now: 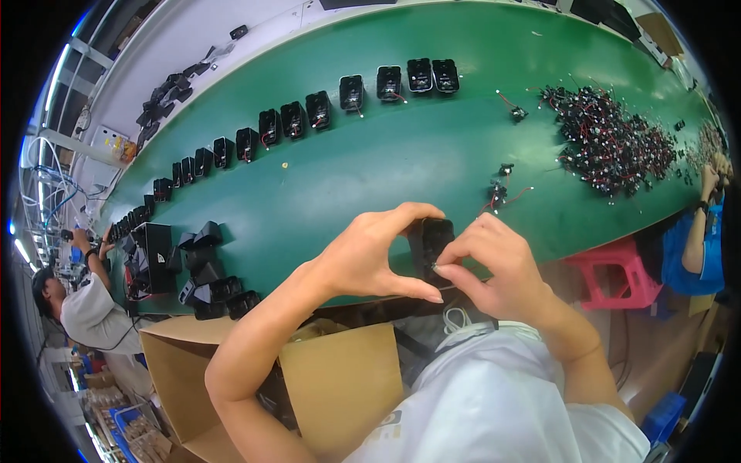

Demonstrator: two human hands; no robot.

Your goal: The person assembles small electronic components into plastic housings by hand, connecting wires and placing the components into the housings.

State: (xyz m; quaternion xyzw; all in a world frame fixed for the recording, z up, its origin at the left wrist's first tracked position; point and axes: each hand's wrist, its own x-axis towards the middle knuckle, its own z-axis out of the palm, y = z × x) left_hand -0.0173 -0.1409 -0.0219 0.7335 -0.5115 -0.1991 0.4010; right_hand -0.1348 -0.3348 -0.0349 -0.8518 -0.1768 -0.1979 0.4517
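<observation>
Above near edge of green counter [370, 170]: black housing [434, 238] pinched between left hand [370, 258] and right hand [494, 266], unfinished. Beyond housing, row of done units [309, 116]; wired-parts heap [610, 143] remains, far right.

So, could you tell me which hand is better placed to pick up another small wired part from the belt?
Probably the right hand: the loose wired parts lie just beyond it, while the left hand grips the black housing.

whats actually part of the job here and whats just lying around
In hand:
left hand
right hand
black housing held between both
row of black housings
pile of wired parts

Lying about:
cardboard box
pink stool
</observation>
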